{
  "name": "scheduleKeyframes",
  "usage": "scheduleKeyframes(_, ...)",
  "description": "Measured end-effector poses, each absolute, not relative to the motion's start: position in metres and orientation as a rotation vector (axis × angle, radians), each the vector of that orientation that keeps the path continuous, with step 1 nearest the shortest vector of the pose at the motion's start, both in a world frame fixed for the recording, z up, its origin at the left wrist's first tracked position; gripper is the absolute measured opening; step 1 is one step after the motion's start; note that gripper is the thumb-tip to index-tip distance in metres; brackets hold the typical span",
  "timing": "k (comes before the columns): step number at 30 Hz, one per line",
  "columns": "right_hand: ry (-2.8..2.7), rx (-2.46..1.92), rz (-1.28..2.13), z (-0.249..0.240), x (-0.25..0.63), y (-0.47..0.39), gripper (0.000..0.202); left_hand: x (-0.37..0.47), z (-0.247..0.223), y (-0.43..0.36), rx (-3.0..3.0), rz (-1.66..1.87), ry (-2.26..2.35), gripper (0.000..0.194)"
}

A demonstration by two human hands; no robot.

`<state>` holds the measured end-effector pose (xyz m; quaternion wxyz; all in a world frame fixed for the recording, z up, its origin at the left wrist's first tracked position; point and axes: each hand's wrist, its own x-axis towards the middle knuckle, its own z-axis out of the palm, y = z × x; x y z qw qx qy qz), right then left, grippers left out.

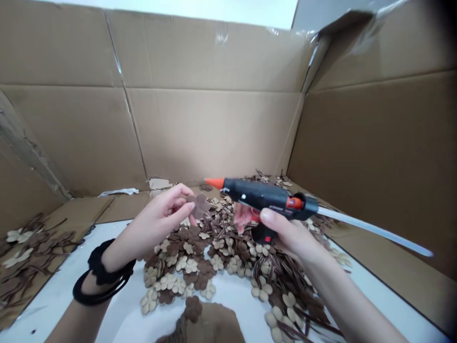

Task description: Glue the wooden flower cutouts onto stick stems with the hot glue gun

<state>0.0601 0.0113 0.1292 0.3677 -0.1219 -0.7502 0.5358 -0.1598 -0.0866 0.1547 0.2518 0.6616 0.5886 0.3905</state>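
Between the thumb and fingers of my left hand (174, 206) is a brown flower cutout (202, 205), held up above the pile. My right hand (285, 228) grips a black hot glue gun (260, 193) by its handle, fingers around the red trigger. The gun's orange nozzle points left, just above and to the right of the brown flower, apart from it. A long clear glue stick (374, 228) sticks out of the gun's back end. Below both hands lies a heap of cream and brown flower cutouts (191, 266), with thin brown stems mixed in.
Tall cardboard walls (214, 128) stand at the back and sides. A white board (121, 305) carries the heap. More flowers and stems (32, 252) lie at far left. Near the front edge sits a brown piece of cardboard (217, 324) with one brown flower on it.
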Motion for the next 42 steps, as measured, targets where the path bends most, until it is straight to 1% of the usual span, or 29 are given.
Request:
scheduleKeyframes(2,-1.973,-0.224,1.404,0.123,0.059,0.015,0.057,-0.157,0.159,-0.092,1.764,1.208,1.604,0.027)
scheduleKeyframes(4,-1.966,-0.159,1.410,0.119,0.057,0.016,0.062,-0.154,0.162,-0.095,1.732,1.331,1.648,0.029)
scheduleKeyframes(9,-1.959,-0.194,1.371,0.116,0.056,0.014,0.063,-0.148,0.169,-0.102,1.663,1.493,1.770,0.030)
scheduleKeyframes(18,-1.959,-0.356,1.326,0.111,0.056,0.016,0.067,-0.142,0.176,-0.116,1.719,1.426,1.852,0.029)
scheduleKeyframes(24,-1.947,-0.344,1.314,0.116,0.055,0.012,0.064,-0.141,0.177,-0.118,1.730,1.427,1.850,0.029)
scheduleKeyframes(35,-1.932,-0.404,1.250,0.112,0.054,0.011,0.065,-0.140,0.179,-0.119,1.730,1.423,1.853,0.028)
scheduleKeyframes(40,-1.957,-0.471,1.194,0.120,0.052,0.005,0.066,-0.140,0.177,-0.118,1.725,1.442,1.859,0.028)
scheduleKeyframes(42,-1.982,-0.557,1.125,0.126,0.053,0.003,0.063,-0.140,0.175,-0.118,1.709,1.469,1.870,0.029)
